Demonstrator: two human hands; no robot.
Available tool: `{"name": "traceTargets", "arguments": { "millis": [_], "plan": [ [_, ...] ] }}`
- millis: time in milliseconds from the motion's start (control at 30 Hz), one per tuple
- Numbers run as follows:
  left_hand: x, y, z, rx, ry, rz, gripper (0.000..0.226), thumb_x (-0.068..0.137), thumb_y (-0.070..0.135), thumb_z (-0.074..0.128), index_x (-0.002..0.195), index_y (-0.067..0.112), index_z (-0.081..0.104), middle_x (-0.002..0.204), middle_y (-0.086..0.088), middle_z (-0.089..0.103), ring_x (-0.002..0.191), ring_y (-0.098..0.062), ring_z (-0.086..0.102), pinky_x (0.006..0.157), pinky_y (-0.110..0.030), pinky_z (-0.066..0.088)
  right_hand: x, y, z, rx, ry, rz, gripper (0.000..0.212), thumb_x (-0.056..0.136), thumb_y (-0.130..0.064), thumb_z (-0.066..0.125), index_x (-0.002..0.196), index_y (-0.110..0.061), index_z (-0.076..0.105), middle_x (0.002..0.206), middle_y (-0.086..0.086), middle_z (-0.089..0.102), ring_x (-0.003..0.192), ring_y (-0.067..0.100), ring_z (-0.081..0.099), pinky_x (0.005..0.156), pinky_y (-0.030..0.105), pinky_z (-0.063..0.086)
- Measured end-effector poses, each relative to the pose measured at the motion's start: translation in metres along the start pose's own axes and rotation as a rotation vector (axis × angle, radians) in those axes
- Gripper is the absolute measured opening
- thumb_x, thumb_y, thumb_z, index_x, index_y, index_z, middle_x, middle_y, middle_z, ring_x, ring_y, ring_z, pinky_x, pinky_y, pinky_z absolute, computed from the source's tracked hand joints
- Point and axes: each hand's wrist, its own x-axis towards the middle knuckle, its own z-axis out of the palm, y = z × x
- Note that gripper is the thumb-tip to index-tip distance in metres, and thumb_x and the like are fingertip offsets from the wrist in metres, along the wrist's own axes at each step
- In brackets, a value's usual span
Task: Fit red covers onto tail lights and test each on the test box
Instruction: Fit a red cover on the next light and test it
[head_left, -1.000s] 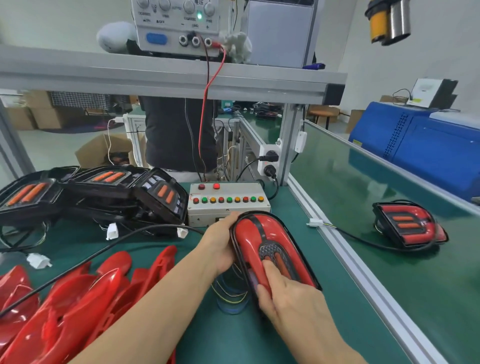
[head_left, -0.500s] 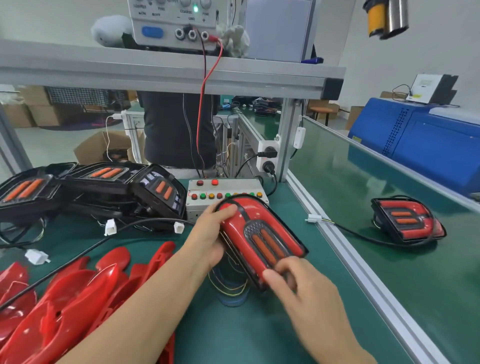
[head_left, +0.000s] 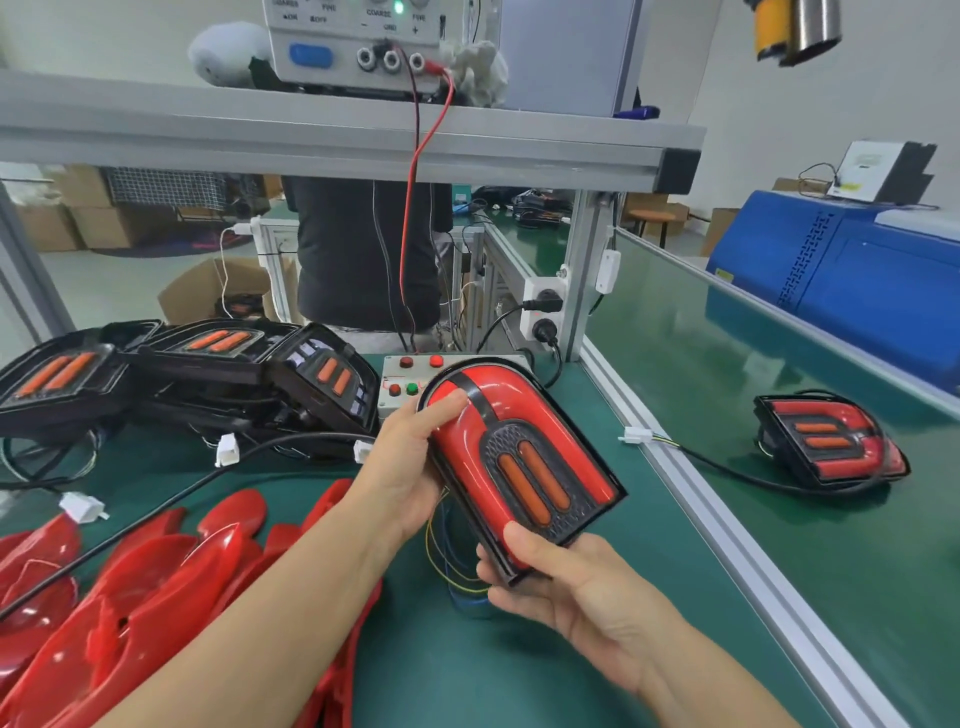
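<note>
Change: tail light (head_left: 519, 457) lifted off the tabletop (head_left: 519, 675) since a second ago, right hand moved from its face to its lower edge.
Red covers (head_left: 130, 597): heaped at left on the tabletop.
Left hand (head_left: 410, 462): grips the tail light's left side.
Test box (head_left: 405, 384): behind the raised light.
Right hand (head_left: 566, 587): holds the light's bottom corner, thumb on top.
Finished light (head_left: 831, 441): right, beyond the rail.

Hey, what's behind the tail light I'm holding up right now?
Behind the held tail light sits the test box; only its left end with red and green buttons shows, the rest is covered. Loose colored wires hang below the light.
</note>
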Motion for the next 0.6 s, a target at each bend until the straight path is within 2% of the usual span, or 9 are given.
{"name": "traceTargets", "arguments": {
  "millis": [133, 300, 400, 467, 600],
  "plan": [
    [0.0, 0.001, -0.004, 0.013, 0.0, -0.045, 0.024, 0.086, 0.016, 0.063, 0.11, 0.01, 0.065, 0.092, -0.008, 0.072, 0.075, -0.018, 0.069, 0.062, -0.031, 0.058, 0.0, 0.004, 0.004, -0.046, 0.042, -0.077, 0.057, 0.056, -0.025, 0.082, 0.106, 0.001, 0.07, 0.096, 0.018, 0.074, 0.079, 0.023, 0.071, 0.067, 0.027, 0.059],
    [0.002, 0.006, -0.004, 0.039, 0.02, -0.042, 0.025, 0.082, 0.013, 0.065, 0.107, 0.009, 0.064, 0.087, -0.008, 0.071, 0.067, -0.017, 0.069, 0.053, -0.027, 0.055, -0.002, 0.008, 0.007, -0.099, 0.069, -0.149, 0.049, 0.061, -0.028, 0.08, 0.102, -0.003, 0.072, 0.092, 0.015, 0.074, 0.075, 0.022, 0.07, 0.067, 0.027, 0.057],
    [0.004, 0.003, -0.004, 0.038, 0.09, -0.022, 0.035, 0.076, 0.012, 0.068, 0.11, 0.007, 0.062, 0.092, -0.011, 0.07, 0.072, -0.02, 0.068, 0.054, -0.028, 0.055, -0.002, 0.011, 0.013, -0.174, 0.135, -0.19, 0.037, 0.069, -0.029, 0.078, 0.097, -0.006, 0.073, 0.083, 0.011, 0.075, 0.069, 0.02, 0.07, 0.06, 0.024, 0.055],
    [0.003, -0.001, -0.004, 0.031, 0.121, -0.023, 0.031, 0.075, 0.013, 0.069, 0.105, 0.007, 0.065, 0.087, -0.011, 0.071, 0.072, -0.021, 0.068, 0.053, -0.026, 0.055, -0.002, 0.014, 0.018, -0.182, 0.172, -0.203, 0.028, 0.075, -0.026, 0.077, 0.097, -0.008, 0.073, 0.081, 0.01, 0.076, 0.065, 0.018, 0.07, 0.057, 0.022, 0.054],
    [0.006, -0.002, -0.003, 0.06, 0.134, 0.024, 0.029, 0.072, 0.015, 0.071, 0.1, 0.008, 0.068, 0.08, -0.007, 0.073, 0.067, -0.018, 0.069, 0.052, -0.026, 0.054, -0.003, 0.012, 0.017, -0.143, 0.139, -0.156, 0.047, 0.062, -0.035, 0.078, 0.1, -0.008, 0.073, 0.087, 0.009, 0.076, 0.071, 0.018, 0.071, 0.061, 0.024, 0.056]
  ]
}}
